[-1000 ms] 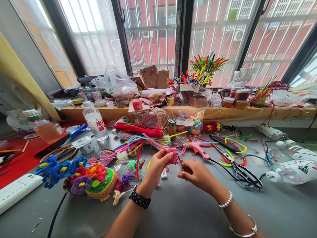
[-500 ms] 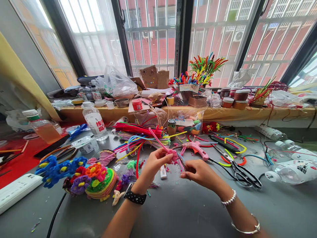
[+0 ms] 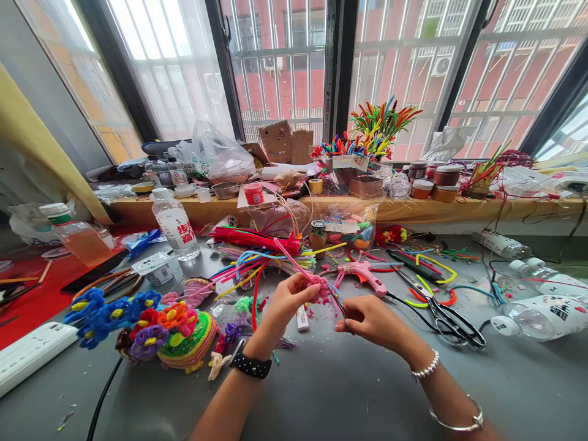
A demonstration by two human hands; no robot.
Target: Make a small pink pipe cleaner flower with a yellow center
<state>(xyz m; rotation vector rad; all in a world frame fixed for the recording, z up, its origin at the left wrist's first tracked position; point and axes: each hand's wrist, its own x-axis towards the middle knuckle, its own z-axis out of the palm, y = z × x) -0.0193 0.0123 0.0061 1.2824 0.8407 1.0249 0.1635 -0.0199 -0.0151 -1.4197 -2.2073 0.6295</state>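
Pink chenille piece, knobbly, metal tool

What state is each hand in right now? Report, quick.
Left hand: closed, holding a pink fuzzy piece.
Right hand: closed, holding a slim metal tool.

A standing clear bottle reads "步" and "高"; a smaller sill bottle, "B".

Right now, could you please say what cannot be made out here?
Head view, hidden: rear of the metal tool, covered by the right hand.
Head view, hidden: part of the pink fuzzy piece, behind the left hand.
Head view, cut off: the white power strip, by the left edge.
Head view, too small: writing on the white label below the bright stems.
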